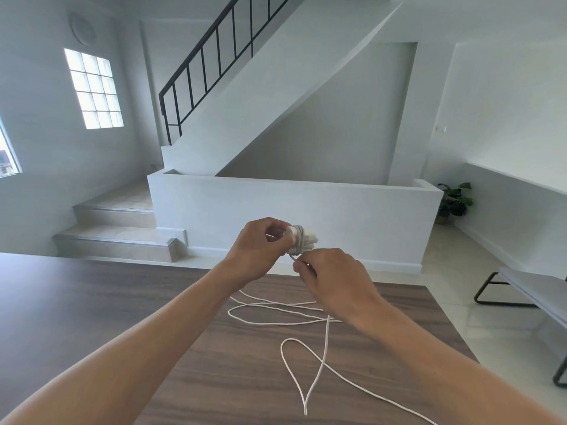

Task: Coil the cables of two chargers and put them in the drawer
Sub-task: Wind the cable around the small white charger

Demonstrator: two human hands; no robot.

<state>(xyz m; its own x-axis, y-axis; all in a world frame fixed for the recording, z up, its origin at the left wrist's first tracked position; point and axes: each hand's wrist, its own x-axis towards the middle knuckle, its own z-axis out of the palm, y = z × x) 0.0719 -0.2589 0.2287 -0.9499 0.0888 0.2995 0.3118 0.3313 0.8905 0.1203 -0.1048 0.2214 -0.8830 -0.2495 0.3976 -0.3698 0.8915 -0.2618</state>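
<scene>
My left hand holds a white charger up above the far edge of the wooden table. Several turns of white cable are wound around the charger's body. Just below and to the right, my right hand pinches the cable where it leaves the wound part. The rest of the white cable trails down onto the table and lies there in loose loops, with one long loop running toward the near right edge. I see no second charger and no drawer.
Beyond the table a low white wall encloses a stairwell, with steps at the left. A grey bench on black legs stands at the right, and a potted plant sits in the far right corner.
</scene>
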